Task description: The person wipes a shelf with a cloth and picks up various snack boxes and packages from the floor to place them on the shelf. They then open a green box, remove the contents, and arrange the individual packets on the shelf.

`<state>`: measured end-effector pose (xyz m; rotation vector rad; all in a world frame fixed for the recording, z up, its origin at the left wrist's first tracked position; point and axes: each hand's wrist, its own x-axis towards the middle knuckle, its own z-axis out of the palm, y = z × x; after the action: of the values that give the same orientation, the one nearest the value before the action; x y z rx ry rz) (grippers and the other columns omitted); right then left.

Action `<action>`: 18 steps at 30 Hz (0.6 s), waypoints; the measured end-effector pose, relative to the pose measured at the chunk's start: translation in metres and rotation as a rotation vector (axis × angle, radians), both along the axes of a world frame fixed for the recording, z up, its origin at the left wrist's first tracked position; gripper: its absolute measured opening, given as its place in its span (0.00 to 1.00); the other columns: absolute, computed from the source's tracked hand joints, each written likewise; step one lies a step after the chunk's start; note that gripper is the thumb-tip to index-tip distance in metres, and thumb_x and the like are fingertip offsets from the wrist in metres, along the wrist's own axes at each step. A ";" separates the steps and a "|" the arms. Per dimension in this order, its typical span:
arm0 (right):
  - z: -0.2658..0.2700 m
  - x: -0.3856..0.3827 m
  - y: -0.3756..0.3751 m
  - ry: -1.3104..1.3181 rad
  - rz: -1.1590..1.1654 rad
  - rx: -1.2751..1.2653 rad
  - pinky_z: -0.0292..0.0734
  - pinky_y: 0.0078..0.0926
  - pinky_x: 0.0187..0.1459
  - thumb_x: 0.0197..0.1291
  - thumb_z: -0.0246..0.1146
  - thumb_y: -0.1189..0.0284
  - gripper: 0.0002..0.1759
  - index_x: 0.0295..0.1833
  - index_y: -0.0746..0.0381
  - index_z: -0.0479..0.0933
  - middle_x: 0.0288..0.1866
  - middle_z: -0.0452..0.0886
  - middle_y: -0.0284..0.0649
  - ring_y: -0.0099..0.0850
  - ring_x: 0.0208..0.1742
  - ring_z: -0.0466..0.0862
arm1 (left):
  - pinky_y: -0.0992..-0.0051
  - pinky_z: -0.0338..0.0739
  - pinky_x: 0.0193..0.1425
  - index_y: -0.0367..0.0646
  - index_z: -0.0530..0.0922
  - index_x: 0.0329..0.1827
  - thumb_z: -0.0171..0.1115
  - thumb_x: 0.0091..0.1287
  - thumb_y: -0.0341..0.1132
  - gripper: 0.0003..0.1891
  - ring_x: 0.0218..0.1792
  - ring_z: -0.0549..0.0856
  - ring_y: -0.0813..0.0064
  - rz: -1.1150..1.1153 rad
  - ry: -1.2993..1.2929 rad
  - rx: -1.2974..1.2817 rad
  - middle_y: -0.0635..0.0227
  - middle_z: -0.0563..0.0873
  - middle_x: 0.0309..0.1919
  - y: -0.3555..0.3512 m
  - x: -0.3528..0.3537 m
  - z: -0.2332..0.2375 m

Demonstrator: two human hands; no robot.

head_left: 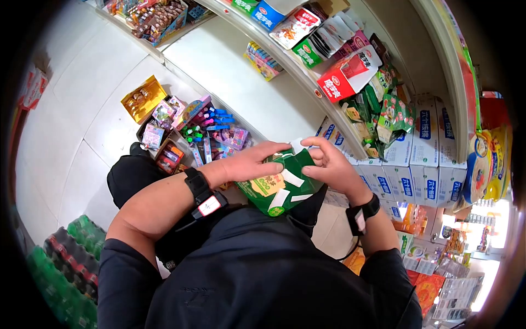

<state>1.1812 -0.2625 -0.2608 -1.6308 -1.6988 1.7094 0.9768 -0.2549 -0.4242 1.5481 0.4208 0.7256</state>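
A green cardboard box (276,192) with a yellow label and several white strips on its face is held in front of my body, tilted. My left hand (249,163) grips its upper left side, the thumb lying on the front. On the other side my right hand (331,167) pinches the upper right edge, with thumb and curled fingers near a white flap (296,145) at the top. What is inside the box does not show. Both wrists carry black straps with small devices.
Open cartons of small toys and packets (200,131) stand on the floor ahead. To the right, a shelf holds a red carton (348,74) and green packets (386,115). White-and-blue boxes (408,170) are stacked below it. Shrink-wrapped bottles (68,263) stand at the lower left.
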 end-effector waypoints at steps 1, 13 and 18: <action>0.001 0.013 0.000 0.111 -0.019 -0.103 0.80 0.27 0.57 0.62 0.66 0.81 0.28 0.68 0.65 0.70 0.56 0.83 0.42 0.24 0.56 0.83 | 0.63 0.65 0.76 0.43 0.65 0.78 0.61 0.72 0.45 0.34 0.70 0.73 0.55 0.034 0.028 -0.019 0.50 0.74 0.66 -0.003 -0.001 0.005; -0.013 0.036 -0.040 -0.214 0.061 0.186 0.79 0.27 0.49 0.66 0.66 0.71 0.18 0.58 0.68 0.80 0.43 0.87 0.41 0.22 0.44 0.83 | 0.64 0.65 0.77 0.47 0.64 0.80 0.72 0.65 0.48 0.41 0.73 0.71 0.58 -0.017 0.064 -0.118 0.53 0.71 0.72 0.003 0.001 0.010; -0.016 0.039 -0.051 -0.193 0.078 0.241 0.79 0.25 0.48 0.67 0.67 0.71 0.15 0.55 0.68 0.81 0.42 0.86 0.38 0.22 0.45 0.83 | 0.63 0.62 0.79 0.47 0.66 0.79 0.72 0.65 0.44 0.39 0.74 0.70 0.58 -0.068 0.061 -0.062 0.55 0.71 0.71 0.002 0.001 0.008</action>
<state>1.2198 -0.3136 -0.2772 -1.6810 -1.9935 1.3505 0.9774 -0.2527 -0.4161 1.5217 0.4300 0.6095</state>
